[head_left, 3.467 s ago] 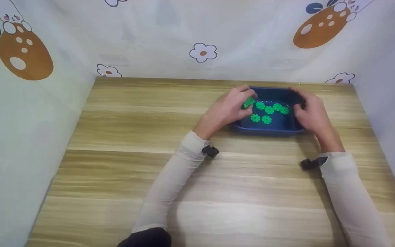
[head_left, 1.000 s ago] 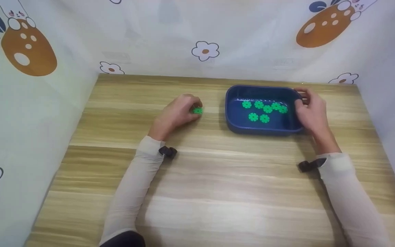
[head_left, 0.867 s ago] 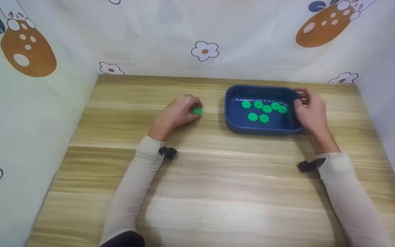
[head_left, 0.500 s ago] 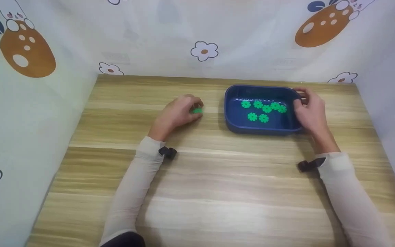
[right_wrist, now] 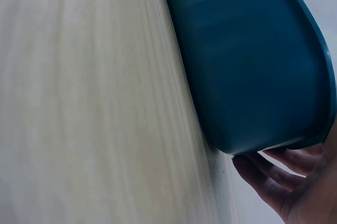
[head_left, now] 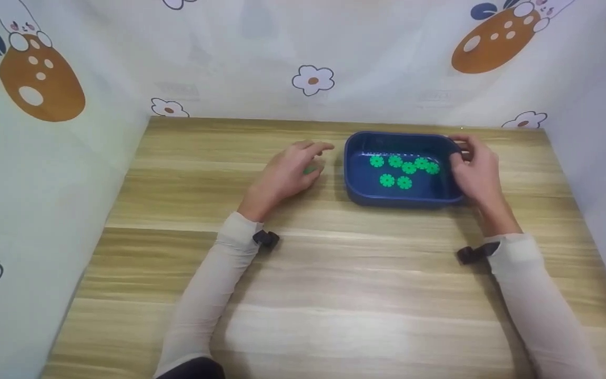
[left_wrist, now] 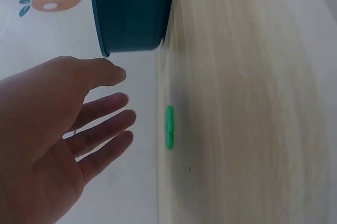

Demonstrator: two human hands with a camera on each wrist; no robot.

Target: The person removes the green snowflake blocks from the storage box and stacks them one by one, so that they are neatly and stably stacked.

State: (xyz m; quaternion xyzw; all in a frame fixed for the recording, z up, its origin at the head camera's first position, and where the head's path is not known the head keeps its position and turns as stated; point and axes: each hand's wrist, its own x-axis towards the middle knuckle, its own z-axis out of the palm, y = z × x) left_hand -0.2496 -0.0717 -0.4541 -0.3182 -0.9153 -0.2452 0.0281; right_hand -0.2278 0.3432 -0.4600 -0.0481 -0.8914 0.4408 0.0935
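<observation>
A notched green plastic disc (left_wrist: 169, 128) lies flat on the table, apart from my left hand (left_wrist: 63, 124), whose fingers are spread above it. From the head view, the left hand partly covers this disc and its index finger points toward the box. My right hand (head_left: 477, 173) grips the right end of a dark blue rectangular box (head_left: 403, 201), thumb at the rim and fingers at the outer wall. Several matching green discs (head_left: 404, 182) lie on the box floor, two of them overlapping. In the right wrist view, the right fingertips (right_wrist: 247, 169) touch the box's end wall.
The wood-grain table (head_left: 334, 279) stretches toward the front and left of both hands. Behind it hangs a pale backdrop (head_left: 240, 58) printed with flowers and orange fruit, and walls close off both sides. The box stands near the back edge.
Over these seconds the left hand carried a green disc out of the box leftward to the table. It has let go, fingers spreading and hand shifting slightly right. The right hand keeps its hold.
</observation>
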